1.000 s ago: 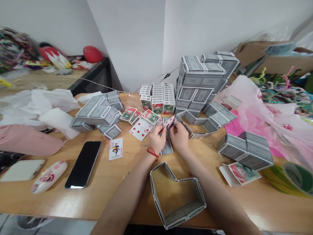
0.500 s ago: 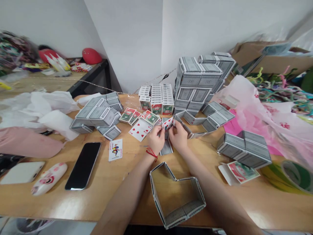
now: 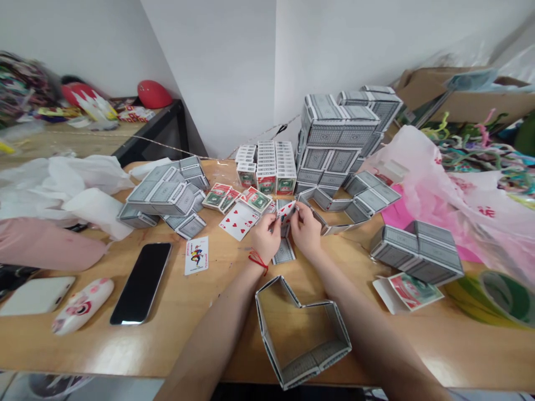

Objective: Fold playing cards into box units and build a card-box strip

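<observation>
Both hands meet over the middle of the wooden table (image 3: 200, 312). My left hand (image 3: 264, 238), with a red string at the wrist, and my right hand (image 3: 307, 234) pinch the same small bundle of playing cards (image 3: 286, 211), red pips facing up. A grey-backed card (image 3: 285, 252) lies under the hands. Between my forearms, close to me, sits an open heart-shaped frame of folded cards (image 3: 303, 329). A seven of hearts (image 3: 239, 220) lies just left of the hands.
A tall stack of folded-card blocks (image 3: 340, 136) and boxed decks (image 3: 266, 167) stand behind. More card blocks (image 3: 167, 192) lie left, another (image 3: 418, 250) right. A joker card (image 3: 196, 254), black phone (image 3: 142, 281), pink bag (image 3: 451, 195) and white paper (image 3: 71, 184) surround them.
The hands keep fiddling with the card bundle in the same spot; the view has shifted slightly. Nothing else on the table has moved.
</observation>
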Demonstrator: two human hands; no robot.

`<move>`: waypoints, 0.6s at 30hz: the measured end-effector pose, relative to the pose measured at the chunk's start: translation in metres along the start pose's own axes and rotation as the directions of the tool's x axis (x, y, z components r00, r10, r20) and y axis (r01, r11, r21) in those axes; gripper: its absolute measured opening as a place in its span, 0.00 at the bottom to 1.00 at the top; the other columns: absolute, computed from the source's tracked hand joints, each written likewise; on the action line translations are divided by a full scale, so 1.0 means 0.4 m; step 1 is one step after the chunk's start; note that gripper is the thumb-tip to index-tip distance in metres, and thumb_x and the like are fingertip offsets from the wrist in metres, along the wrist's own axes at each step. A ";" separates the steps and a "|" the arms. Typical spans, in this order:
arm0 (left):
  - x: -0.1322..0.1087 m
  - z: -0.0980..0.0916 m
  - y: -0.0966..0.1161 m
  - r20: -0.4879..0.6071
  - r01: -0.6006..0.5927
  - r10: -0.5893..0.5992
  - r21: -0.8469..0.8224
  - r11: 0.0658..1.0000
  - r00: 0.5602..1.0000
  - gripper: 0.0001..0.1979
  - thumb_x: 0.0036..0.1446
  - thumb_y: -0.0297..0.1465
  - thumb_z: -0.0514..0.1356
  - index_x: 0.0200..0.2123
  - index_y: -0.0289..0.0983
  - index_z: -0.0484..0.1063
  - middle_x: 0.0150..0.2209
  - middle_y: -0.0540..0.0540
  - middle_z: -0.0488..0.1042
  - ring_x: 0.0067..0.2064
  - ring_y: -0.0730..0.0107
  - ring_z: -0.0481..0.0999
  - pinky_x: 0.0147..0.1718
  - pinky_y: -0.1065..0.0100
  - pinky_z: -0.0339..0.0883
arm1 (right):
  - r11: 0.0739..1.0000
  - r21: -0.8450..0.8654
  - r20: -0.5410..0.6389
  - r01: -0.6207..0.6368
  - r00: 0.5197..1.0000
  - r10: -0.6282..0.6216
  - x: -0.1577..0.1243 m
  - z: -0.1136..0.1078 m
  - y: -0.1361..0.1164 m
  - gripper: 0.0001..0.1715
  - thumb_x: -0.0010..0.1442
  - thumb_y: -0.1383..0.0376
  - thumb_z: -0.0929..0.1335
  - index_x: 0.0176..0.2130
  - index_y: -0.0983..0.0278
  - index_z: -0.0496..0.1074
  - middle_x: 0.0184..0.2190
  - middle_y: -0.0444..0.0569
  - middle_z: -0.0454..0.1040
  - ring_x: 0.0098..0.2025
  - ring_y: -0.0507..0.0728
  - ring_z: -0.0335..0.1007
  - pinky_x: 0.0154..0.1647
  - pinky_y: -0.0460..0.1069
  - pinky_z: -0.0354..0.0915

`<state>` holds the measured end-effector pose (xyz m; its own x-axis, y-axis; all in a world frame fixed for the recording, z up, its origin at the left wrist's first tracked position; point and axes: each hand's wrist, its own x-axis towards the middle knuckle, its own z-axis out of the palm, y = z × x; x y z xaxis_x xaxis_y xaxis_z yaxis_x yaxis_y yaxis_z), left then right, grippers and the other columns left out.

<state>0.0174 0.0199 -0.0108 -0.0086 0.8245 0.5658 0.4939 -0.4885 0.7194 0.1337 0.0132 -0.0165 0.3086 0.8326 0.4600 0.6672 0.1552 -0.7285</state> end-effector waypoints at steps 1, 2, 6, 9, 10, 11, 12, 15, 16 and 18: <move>0.000 0.000 0.001 0.002 -0.007 0.007 0.000 1.000 1.000 0.04 0.53 0.30 0.55 0.30 0.36 0.68 0.25 0.48 0.73 0.26 0.74 0.72 0.27 0.74 0.64 | 1.000 0.000 -0.006 -0.005 1.000 0.005 0.000 -0.001 -0.001 0.16 0.59 0.63 0.57 0.46 0.64 0.63 0.34 0.52 0.74 0.32 0.54 0.70 0.33 0.48 0.65; 0.000 -0.001 0.003 0.005 -0.015 0.015 0.000 1.000 1.000 0.04 0.53 0.30 0.55 0.31 0.36 0.68 0.26 0.48 0.73 0.27 0.74 0.72 0.28 0.74 0.64 | 1.000 0.002 -0.010 -0.010 1.000 0.010 0.001 -0.001 -0.002 0.15 0.59 0.63 0.57 0.45 0.64 0.63 0.33 0.51 0.73 0.32 0.54 0.70 0.33 0.48 0.65; 0.000 -0.001 0.005 0.022 -0.044 0.044 0.007 0.999 0.999 0.03 0.53 0.29 0.55 0.31 0.36 0.68 0.26 0.48 0.74 0.27 0.74 0.73 0.28 0.74 0.64 | 1.000 0.015 -0.036 -0.016 0.999 0.017 0.002 -0.002 -0.004 0.13 0.59 0.63 0.57 0.43 0.65 0.63 0.31 0.51 0.73 0.30 0.53 0.69 0.32 0.47 0.64; 0.000 0.001 0.005 0.030 -0.061 0.060 0.018 0.998 0.998 0.03 0.53 0.29 0.55 0.31 0.36 0.68 0.26 0.48 0.74 0.27 0.74 0.73 0.28 0.74 0.64 | 1.000 -0.008 -0.045 -0.011 0.999 0.010 0.004 -0.003 -0.002 0.13 0.60 0.63 0.57 0.42 0.65 0.63 0.31 0.52 0.72 0.30 0.54 0.68 0.32 0.48 0.63; -0.001 0.002 0.004 0.034 -0.067 0.066 0.021 0.998 0.997 0.03 0.53 0.28 0.55 0.31 0.36 0.68 0.26 0.48 0.74 0.27 0.74 0.73 0.28 0.74 0.64 | 1.000 -0.020 -0.045 -0.009 0.999 0.009 0.004 -0.003 -0.001 0.13 0.60 0.63 0.56 0.41 0.65 0.63 0.31 0.52 0.72 0.30 0.54 0.68 0.32 0.48 0.63; -0.001 0.002 0.004 0.038 -0.071 0.070 0.024 0.997 0.997 0.03 0.53 0.28 0.55 0.31 0.36 0.68 0.26 0.48 0.74 0.27 0.74 0.73 0.28 0.74 0.64 | 1.000 -0.029 -0.046 -0.008 0.999 0.007 0.005 -0.003 0.000 0.13 0.60 0.63 0.56 0.41 0.65 0.63 0.31 0.52 0.72 0.31 0.55 0.68 0.32 0.48 0.62; -0.001 0.003 0.003 0.042 -0.075 0.074 0.025 0.997 0.996 0.03 0.53 0.28 0.55 0.31 0.36 0.68 0.26 0.48 0.74 0.27 0.74 0.73 0.28 0.74 0.64 | 1.000 -0.030 -0.049 -0.006 0.999 0.004 0.005 -0.002 0.001 0.13 0.60 0.63 0.56 0.41 0.65 0.63 0.31 0.52 0.72 0.31 0.55 0.68 0.32 0.48 0.62; -0.002 0.004 0.002 0.044 -0.079 0.078 0.018 0.997 0.996 0.03 0.53 0.28 0.55 0.31 0.36 0.69 0.27 0.47 0.74 0.28 0.74 0.73 0.29 0.74 0.64 | 1.000 0.008 -0.070 0.007 0.997 -0.007 0.006 0.000 0.005 0.12 0.61 0.62 0.56 0.40 0.64 0.63 0.30 0.51 0.71 0.30 0.54 0.67 0.31 0.48 0.62; -0.002 0.004 0.003 0.044 -0.075 0.075 0.012 0.997 0.996 0.03 0.53 0.28 0.55 0.31 0.36 0.69 0.28 0.47 0.75 0.29 0.74 0.73 0.29 0.74 0.64 | 1.000 0.030 -0.078 0.010 0.997 -0.007 0.006 0.001 0.007 0.12 0.61 0.62 0.56 0.40 0.64 0.63 0.30 0.50 0.71 0.29 0.54 0.66 0.31 0.48 0.61; -0.002 0.004 0.004 0.047 -0.056 0.056 -0.007 0.998 0.997 0.03 0.53 0.28 0.55 0.31 0.36 0.69 0.28 0.47 0.75 0.29 0.73 0.73 0.30 0.73 0.64 | 0.996 0.089 -0.077 0.001 0.997 0.006 0.008 0.002 0.010 0.12 0.61 0.61 0.57 0.39 0.64 0.63 0.28 0.48 0.70 0.28 0.53 0.65 0.30 0.48 0.61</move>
<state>0.0194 0.0190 -0.0107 0.0598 0.8083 0.5857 0.4872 -0.5358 0.6896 0.1369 0.0167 -0.0185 0.3640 0.7899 0.4935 0.6049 0.2025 -0.7701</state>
